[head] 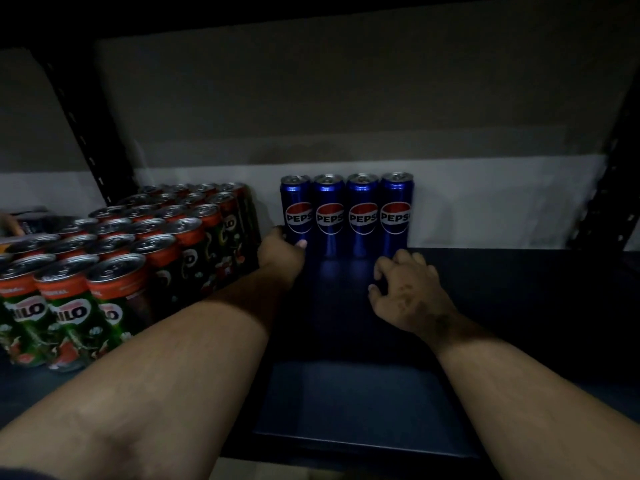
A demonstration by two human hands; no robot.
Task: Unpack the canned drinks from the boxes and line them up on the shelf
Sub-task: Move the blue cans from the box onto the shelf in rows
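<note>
Left hand (pixel 282 252) grips the leftmost Pepsi can (pixel 296 211); right hand (pixel 403 284), loosely curled, holds nothing just before the row.

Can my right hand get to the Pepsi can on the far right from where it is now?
Probably yes. The right hand hangs empty just in front of the rightmost Pepsi can, with only bare shelf between them and nothing beside the can on its right.

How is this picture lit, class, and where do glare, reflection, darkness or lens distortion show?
Head view: dim overall, with the top edge almost black; glare strips run down the four Pepsi cans; their blue reflects faintly on the dark shelf; the Milo cans have bright lids; the wide lens stretches the forearms; the left hand is shadowed.
</note>
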